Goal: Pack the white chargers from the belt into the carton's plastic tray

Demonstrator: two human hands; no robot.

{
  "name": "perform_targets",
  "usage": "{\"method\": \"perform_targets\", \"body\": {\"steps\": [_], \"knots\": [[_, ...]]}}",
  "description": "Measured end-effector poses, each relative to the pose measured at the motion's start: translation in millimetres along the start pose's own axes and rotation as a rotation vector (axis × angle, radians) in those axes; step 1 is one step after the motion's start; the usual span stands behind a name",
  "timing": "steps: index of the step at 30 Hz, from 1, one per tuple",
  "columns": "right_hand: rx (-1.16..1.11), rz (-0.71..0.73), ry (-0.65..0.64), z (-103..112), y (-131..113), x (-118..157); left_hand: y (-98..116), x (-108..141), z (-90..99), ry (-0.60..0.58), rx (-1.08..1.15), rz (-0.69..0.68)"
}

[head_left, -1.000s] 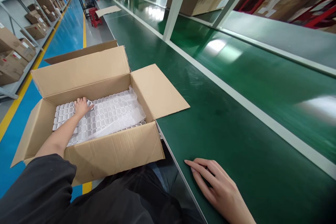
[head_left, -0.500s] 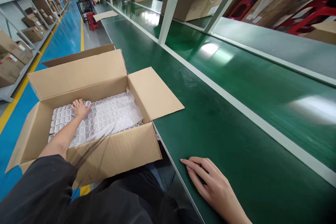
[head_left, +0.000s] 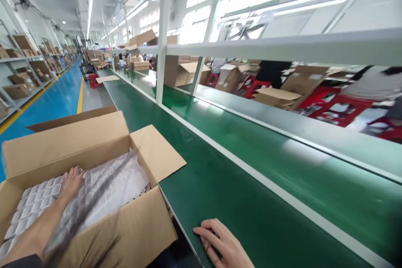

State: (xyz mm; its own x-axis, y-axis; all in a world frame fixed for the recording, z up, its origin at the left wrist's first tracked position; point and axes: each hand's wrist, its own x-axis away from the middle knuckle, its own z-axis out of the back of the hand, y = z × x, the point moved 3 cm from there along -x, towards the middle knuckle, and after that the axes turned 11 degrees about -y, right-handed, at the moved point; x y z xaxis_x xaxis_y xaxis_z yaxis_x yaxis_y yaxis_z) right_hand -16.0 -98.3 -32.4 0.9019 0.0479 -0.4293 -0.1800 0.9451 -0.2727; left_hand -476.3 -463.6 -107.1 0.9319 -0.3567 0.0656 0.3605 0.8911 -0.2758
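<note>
An open cardboard box (head_left: 150,217) at the lower left holds rows of small whitish plastic containers (head_left: 37,197). Thin translucent film (head_left: 116,186) lies over those on its right side. My left hand (head_left: 71,183) reaches down into the box, fingers and thumb closed about the top of one container; its fingertips are partly hidden. Over the near edge of the green belt (head_left: 201,192), right of the box, my right hand (head_left: 221,243) is open and holds nothing, its fingers stretched out and slightly bent.
Box flaps stick out, one over the belt. A white post (head_left: 162,37) and a long white rail (head_left: 282,48) stand beyond the near belt. Red stools (head_left: 342,109), cartons and seated people are across from it. Shelves of cartons (head_left: 19,90) line the blue aisle.
The view has tilted upward, so the box and both hands sit lower in the picture. My left hand's thumb and fingers look closer together. My right hand stays by the belt's edge.
</note>
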Motion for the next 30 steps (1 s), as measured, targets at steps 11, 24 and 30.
{"method": "perform_targets", "body": {"steps": [11, 24, 30], "knots": [[0.056, -0.074, -0.118, -7, 1, 7, 82, -2, 49.2, 0.094, 0.152, -0.256], [0.445, -0.409, -0.1, 27, 65, 83, 360, 156, 201.0, 0.461, 0.296, -1.643], [0.418, -0.646, 0.023, 54, 108, 174, 458, 210, 229.1, 0.459, 0.184, -1.809]]}}
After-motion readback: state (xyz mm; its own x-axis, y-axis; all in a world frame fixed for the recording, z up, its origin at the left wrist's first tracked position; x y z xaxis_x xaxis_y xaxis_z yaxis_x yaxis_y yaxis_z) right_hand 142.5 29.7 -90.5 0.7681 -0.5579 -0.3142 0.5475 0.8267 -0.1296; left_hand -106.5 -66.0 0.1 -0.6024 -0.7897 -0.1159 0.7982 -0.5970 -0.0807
